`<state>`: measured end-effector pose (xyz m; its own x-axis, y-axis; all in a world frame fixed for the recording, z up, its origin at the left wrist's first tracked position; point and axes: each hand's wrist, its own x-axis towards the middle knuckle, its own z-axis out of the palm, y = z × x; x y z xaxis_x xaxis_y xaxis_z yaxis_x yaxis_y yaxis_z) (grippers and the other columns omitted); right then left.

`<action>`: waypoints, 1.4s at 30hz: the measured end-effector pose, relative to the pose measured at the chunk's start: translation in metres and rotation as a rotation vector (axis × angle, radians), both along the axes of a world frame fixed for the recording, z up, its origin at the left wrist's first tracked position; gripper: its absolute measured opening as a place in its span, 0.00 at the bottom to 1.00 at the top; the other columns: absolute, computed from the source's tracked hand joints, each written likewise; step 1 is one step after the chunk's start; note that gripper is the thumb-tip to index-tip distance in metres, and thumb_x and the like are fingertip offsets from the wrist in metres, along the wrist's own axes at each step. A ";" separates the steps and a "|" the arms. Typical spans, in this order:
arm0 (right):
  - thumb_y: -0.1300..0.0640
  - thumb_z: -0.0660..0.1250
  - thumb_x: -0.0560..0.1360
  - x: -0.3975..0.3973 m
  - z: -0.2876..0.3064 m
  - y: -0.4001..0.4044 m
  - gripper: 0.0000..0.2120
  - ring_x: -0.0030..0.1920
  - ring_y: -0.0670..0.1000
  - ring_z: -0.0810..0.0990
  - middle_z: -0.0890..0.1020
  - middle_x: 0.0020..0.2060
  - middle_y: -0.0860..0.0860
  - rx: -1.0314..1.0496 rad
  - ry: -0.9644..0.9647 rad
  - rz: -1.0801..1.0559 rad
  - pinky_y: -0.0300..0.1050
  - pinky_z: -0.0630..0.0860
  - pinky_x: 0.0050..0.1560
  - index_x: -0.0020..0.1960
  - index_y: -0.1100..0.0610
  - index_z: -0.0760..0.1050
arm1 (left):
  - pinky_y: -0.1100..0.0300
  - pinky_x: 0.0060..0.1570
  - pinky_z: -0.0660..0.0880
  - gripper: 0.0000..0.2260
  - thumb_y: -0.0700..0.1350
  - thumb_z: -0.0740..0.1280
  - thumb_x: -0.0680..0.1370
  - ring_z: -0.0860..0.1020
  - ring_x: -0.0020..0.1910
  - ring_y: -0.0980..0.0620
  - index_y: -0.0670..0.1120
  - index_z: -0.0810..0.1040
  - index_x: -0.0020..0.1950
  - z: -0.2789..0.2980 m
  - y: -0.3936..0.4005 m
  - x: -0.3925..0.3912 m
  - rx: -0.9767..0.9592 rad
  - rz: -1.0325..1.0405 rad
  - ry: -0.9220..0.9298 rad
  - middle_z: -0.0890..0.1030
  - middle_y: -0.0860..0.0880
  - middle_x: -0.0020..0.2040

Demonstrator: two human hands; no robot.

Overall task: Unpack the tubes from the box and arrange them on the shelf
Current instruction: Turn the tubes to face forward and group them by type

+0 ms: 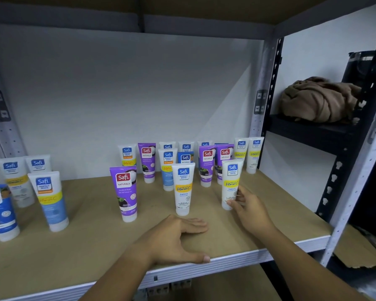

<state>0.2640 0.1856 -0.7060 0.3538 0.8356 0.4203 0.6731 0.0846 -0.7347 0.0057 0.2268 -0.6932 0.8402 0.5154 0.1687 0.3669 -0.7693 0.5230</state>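
- Head view: I judge the task well along. Many Safi tubes (183,187) stand cap-down on the shelf (237,257), most in a cluster at the far right and a smaller group at the left.
- My right hand (246,208) pinches the lower end of a white Vitamin C tube (231,185) at the near right of the cluster, apparently setting it in place.
- My left hand (176,240) lies spread and empty on the shelf's near edge.
- The box is not in view, so I cannot tell how many tubes remain.
- The far rows are partly hidden by nearer tubes, and the blue tube (0,211) at the far left is cut off by the frame.
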 end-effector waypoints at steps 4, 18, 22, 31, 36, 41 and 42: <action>0.62 0.69 0.76 0.000 -0.002 0.001 0.17 0.51 0.38 0.80 0.84 0.54 0.46 0.001 0.007 -0.015 0.22 0.71 0.49 0.64 0.54 0.75 | 0.68 0.74 0.60 0.35 0.67 0.74 0.66 0.62 0.68 0.76 0.58 0.72 0.71 0.000 0.000 0.001 0.002 0.001 -0.004 0.70 0.66 0.71; 0.62 0.69 0.76 0.000 -0.005 0.002 0.17 0.53 0.41 0.80 0.83 0.55 0.46 0.010 -0.006 -0.040 0.28 0.72 0.52 0.65 0.54 0.74 | 0.75 0.70 0.56 0.35 0.65 0.75 0.67 0.62 0.68 0.77 0.58 0.72 0.71 0.000 0.000 -0.001 0.005 0.001 -0.017 0.70 0.66 0.71; 0.62 0.69 0.76 -0.002 -0.003 -0.001 0.18 0.54 0.42 0.81 0.83 0.56 0.46 0.015 -0.006 -0.037 0.36 0.75 0.57 0.65 0.52 0.74 | 0.71 0.72 0.58 0.35 0.66 0.75 0.67 0.62 0.68 0.76 0.57 0.73 0.71 -0.001 0.001 0.000 0.011 -0.004 -0.016 0.71 0.65 0.71; 0.60 0.72 0.75 -0.005 0.003 -0.011 0.25 0.57 0.41 0.79 0.79 0.56 0.42 0.000 0.137 -0.035 0.31 0.73 0.56 0.69 0.52 0.69 | 0.77 0.67 0.57 0.34 0.71 0.70 0.66 0.65 0.67 0.75 0.59 0.75 0.70 0.000 -0.005 -0.006 0.187 0.046 -0.045 0.73 0.68 0.68; 0.52 0.74 0.73 -0.007 0.029 -0.028 0.29 0.55 0.47 0.78 0.77 0.59 0.46 0.120 0.061 -0.181 0.49 0.77 0.59 0.71 0.53 0.68 | 0.67 0.56 0.75 0.16 0.60 0.69 0.76 0.79 0.53 0.65 0.52 0.83 0.57 0.019 -0.007 -0.012 0.387 0.112 -0.263 0.83 0.59 0.53; 0.55 0.73 0.74 -0.022 0.095 -0.022 0.18 0.49 0.46 0.78 0.79 0.53 0.48 0.344 -0.162 -0.214 0.33 0.70 0.50 0.62 0.56 0.75 | 0.69 0.47 0.75 0.03 0.44 0.70 0.77 0.80 0.44 0.62 0.46 0.82 0.49 0.089 0.017 -0.015 0.440 0.271 -0.523 0.84 0.55 0.45; 0.56 0.72 0.75 -0.025 0.110 -0.015 0.17 0.49 0.46 0.78 0.79 0.52 0.49 0.354 -0.219 -0.189 0.33 0.70 0.51 0.62 0.57 0.76 | 0.69 0.48 0.75 0.04 0.43 0.70 0.77 0.80 0.45 0.61 0.46 0.82 0.50 0.103 0.025 -0.015 0.435 0.305 -0.509 0.84 0.55 0.46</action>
<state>0.2391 0.1705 -0.5961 0.3572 0.5565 0.7502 0.8372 0.1654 -0.5213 -0.0095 0.2522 -0.5902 0.4328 0.5113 0.7424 0.3912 -0.8485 0.3564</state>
